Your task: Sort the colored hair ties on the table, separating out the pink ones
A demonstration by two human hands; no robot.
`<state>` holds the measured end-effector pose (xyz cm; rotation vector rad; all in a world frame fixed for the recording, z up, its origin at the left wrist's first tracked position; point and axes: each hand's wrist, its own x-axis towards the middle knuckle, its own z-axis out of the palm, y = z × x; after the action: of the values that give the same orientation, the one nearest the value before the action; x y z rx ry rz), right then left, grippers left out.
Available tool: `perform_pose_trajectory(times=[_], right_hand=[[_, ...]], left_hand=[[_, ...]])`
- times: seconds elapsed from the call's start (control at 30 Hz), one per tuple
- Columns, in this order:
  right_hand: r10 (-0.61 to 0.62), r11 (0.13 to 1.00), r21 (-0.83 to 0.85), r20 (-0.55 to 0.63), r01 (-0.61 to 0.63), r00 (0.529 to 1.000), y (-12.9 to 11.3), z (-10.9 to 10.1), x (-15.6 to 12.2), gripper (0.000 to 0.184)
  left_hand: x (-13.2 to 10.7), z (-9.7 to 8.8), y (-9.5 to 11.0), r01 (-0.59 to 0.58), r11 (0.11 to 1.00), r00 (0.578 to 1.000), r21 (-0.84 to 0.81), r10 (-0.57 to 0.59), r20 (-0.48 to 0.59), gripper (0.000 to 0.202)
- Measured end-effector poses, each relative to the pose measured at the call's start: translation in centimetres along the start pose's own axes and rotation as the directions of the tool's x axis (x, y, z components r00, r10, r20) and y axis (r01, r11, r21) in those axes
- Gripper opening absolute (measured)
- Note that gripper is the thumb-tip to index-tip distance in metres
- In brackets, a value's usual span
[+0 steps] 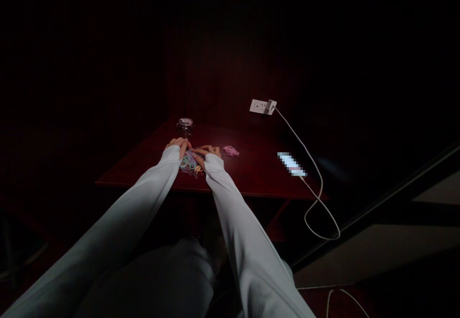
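Both arms in pale sleeves reach out over a dark red table point(251, 174). My left hand point(178, 143) rests at the far edge of a heap of small coloured elastic bands point(190, 164), fingers curled. My right hand point(208, 151) lies on the right side of the same heap, fingers bent and pressed toward the left hand. What the fingertips pinch is too small and dim to name. A smaller heap of pink bands point(230, 151) lies just right of my right hand.
A small clear jar with a lid point(185, 126) stands behind the hands. A lit phone point(291, 164) lies at the table's right, its white cable point(316, 184) running to a charger in a wall socket point(263, 106). The room is very dark.
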<state>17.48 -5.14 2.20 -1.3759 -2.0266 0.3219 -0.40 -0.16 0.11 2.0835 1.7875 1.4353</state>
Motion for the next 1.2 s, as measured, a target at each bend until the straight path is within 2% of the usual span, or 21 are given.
perform_pose_trajectory(times=[0.17,0.4,0.57,0.7,0.93,1.03,1.2], right_hand=[[0.025,0.998,0.052,-0.038,-0.023,0.999,0.3,0.0,0.6,0.018],[0.195,0.972,0.16,-0.138,-0.173,0.971,1.5,0.5,1.6,0.017],[0.214,0.963,0.201,-0.165,-0.179,0.963,1.9,0.7,2.0,0.017],[0.249,0.945,0.256,-0.166,-0.202,0.954,1.7,0.5,2.1,0.019],[0.252,0.945,0.251,-0.157,-0.208,0.955,1.9,0.2,2.3,0.019],[0.244,0.948,0.25,-0.181,-0.196,0.953,2.2,0.4,2.4,0.02],[0.257,0.942,0.268,-0.188,-0.203,0.948,2.3,0.7,2.2,0.019]], left_hand=[[-0.1,-0.2,0.3,0.009,1.0,1.0,-0.008,-0.009,0.017,0.053],[-0.1,-0.4,0.4,0.005,1.0,0.999,0.002,-0.005,0.032,0.052],[-0.1,0.1,0.1,-0.094,0.995,0.995,0.045,0.092,0.049,0.037],[-0.3,0.5,0.2,-0.128,0.989,0.99,0.069,0.124,0.061,0.033],[-0.4,-0.4,0.6,-0.236,0.972,0.958,0.018,0.23,0.171,0.032],[-0.3,-0.4,0.6,-0.248,0.969,0.957,0.004,0.245,0.158,0.03],[-0.2,0.1,0.3,-0.167,0.986,0.986,-0.026,0.167,0.023,0.031]])
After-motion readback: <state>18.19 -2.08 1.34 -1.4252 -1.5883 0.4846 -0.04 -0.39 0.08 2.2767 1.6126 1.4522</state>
